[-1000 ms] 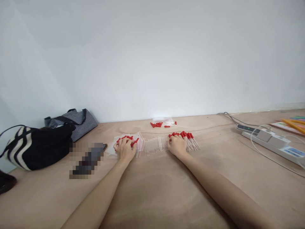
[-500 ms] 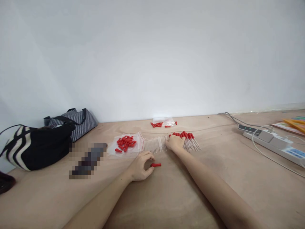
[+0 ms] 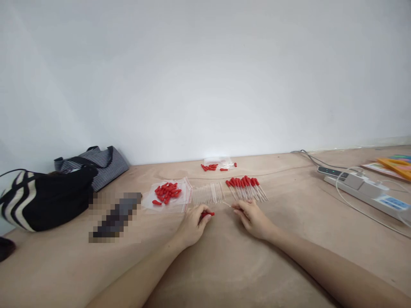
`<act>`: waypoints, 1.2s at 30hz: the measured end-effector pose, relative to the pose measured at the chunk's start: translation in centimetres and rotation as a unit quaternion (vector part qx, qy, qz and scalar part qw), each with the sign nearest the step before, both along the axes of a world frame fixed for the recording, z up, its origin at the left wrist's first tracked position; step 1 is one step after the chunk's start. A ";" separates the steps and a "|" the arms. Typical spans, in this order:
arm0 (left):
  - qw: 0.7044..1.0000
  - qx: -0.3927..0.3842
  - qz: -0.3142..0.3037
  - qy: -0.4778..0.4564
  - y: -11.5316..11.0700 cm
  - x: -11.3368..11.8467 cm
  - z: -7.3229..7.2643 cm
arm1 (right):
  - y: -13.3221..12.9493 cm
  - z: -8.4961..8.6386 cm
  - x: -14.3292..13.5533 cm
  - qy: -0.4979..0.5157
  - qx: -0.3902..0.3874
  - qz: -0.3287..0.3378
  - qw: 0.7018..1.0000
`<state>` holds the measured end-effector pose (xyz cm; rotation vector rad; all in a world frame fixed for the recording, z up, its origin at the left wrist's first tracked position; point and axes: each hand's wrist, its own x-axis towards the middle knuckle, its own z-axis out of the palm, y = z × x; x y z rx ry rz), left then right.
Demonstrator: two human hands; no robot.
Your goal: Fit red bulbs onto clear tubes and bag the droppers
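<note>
L hand (image 3: 195, 223) pinching a red dropper bulb (image 3: 212, 214), R hand (image 3: 252, 217) fingertips closed on a clear dropper tube (image 3: 226, 204), both well in from the far edge of the table (image 3: 208, 269), prob. mid-pairing, next move needing bulb mouth & tube end aligned.

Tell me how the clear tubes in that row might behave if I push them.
The clear tubes look straight and slender, so they're probably stiff and light. Lying close side by side, several would likely shift or roll together.

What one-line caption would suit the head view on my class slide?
Left hand grips a red bulb, right hand a slender tube, near the red-topped tubes.
</note>
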<state>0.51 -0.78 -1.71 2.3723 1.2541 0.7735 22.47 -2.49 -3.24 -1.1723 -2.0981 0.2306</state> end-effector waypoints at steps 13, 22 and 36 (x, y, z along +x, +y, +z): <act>0.999 0.005 -0.012 -0.035 0.1 0.3 -0.2 | -0.5 0.1 -1.5 -0.039 -0.037 0.038 0.998; 0.999 0.013 -0.011 -0.049 -0.1 0.5 -0.8 | -0.6 0.1 -1.5 -0.061 0.034 0.038 0.997; 0.990 0.139 -0.032 -0.004 -1.4 1.0 -0.4 | -0.8 1.0 -2.0 -0.090 0.030 0.028 0.995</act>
